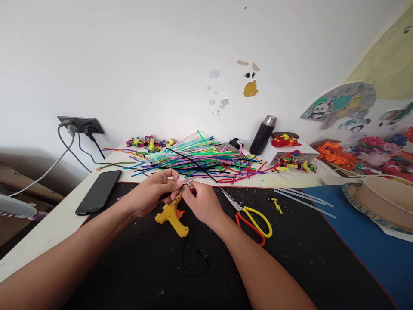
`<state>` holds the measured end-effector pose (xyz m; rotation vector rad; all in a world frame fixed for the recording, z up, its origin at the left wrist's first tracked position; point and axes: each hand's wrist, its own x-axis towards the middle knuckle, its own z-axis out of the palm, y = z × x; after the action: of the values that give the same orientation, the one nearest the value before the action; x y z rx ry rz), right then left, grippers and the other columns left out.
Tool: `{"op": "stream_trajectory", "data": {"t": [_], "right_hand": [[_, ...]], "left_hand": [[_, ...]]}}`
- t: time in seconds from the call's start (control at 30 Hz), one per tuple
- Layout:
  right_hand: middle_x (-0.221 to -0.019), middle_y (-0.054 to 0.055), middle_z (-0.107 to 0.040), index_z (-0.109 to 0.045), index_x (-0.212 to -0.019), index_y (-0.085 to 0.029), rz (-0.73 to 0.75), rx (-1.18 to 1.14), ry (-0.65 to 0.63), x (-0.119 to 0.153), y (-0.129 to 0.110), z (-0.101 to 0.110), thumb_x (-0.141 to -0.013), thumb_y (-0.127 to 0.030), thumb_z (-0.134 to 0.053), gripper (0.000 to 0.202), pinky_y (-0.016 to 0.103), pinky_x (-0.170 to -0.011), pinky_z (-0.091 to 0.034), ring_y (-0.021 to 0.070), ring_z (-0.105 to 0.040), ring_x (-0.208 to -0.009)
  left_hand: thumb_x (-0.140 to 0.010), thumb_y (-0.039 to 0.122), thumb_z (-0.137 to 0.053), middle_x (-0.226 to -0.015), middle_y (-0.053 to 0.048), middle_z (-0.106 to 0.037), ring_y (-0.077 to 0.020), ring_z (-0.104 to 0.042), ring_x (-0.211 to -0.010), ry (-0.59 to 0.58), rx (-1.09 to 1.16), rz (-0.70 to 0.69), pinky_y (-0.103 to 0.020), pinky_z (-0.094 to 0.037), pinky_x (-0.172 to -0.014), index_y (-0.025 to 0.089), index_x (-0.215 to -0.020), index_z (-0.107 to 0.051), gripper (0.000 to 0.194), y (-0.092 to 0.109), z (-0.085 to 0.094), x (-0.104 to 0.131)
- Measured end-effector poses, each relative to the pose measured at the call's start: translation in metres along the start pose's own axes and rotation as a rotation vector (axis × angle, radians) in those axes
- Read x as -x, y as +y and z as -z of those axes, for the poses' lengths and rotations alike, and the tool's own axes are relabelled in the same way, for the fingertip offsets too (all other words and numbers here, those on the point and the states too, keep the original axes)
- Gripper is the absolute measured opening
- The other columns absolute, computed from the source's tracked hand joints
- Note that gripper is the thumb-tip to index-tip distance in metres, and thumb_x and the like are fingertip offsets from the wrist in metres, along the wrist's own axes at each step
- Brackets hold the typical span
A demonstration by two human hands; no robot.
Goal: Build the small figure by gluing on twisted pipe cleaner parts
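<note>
My left hand and my right hand meet above the far part of the black mat. Between them is a small silvery item, too small to name. The left fingers pinch near it from the left, while the right fingers are curled at its right side. Directly beneath lies a yellow glue gun with an orange trigger, its tip hidden by the hands. Scissors with one yellow and one red handle lie to the right of my right hand.
A phone lies left. Behind the mat is a heap of coloured pipe cleaners. A black bottle stands behind by a white box. Glue sticks and a round basket are right.
</note>
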<state>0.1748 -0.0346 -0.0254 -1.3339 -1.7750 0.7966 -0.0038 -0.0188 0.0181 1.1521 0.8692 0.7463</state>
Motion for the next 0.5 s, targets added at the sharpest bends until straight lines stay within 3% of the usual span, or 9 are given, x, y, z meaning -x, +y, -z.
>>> {"op": "stream_trajectory", "data": {"t": [0.13,0.27,0.5], "right_hand": [[-0.060,-0.005,-0.050,-0.046,-0.066,-0.021,-0.008,0.014,-0.013,0.0004,-0.0012,0.0001,-0.094,-0.033,-0.057,0.033,0.029,-0.055,-0.022,0.0120,-0.039,-0.056],[-0.066,-0.002,-0.061,-0.061,-0.074,-0.020,-0.006,0.017,-0.057,0.0019,-0.0021,-0.0009,-0.095,-0.032,-0.059,0.025,0.027,-0.057,-0.027,0.0127,-0.047,-0.059],[-0.074,0.002,-0.071,-0.069,-0.080,-0.018,0.009,0.058,-0.108,0.0035,-0.0034,-0.0011,-0.097,-0.032,-0.060,0.024,0.026,-0.059,-0.028,0.0137,-0.055,-0.063]], "left_hand": [[-0.082,0.045,-0.086,-0.056,0.006,-0.059,-0.0089,-0.047,-0.052,0.021,-0.030,-0.009,-0.019,-0.032,-0.048,0.022,-0.087,-0.049,0.044,0.0009,-0.0013,0.0002],[-0.078,0.044,-0.088,-0.056,0.007,-0.061,-0.0085,-0.048,-0.050,0.041,-0.080,-0.023,-0.018,-0.033,-0.047,0.023,-0.089,-0.047,0.046,0.0015,-0.0023,-0.0016],[-0.079,0.042,-0.084,-0.058,0.007,-0.066,-0.0104,-0.053,-0.049,0.047,-0.320,-0.109,-0.020,-0.040,-0.050,0.025,-0.092,-0.043,0.047,0.0002,-0.0012,-0.0029]]}}
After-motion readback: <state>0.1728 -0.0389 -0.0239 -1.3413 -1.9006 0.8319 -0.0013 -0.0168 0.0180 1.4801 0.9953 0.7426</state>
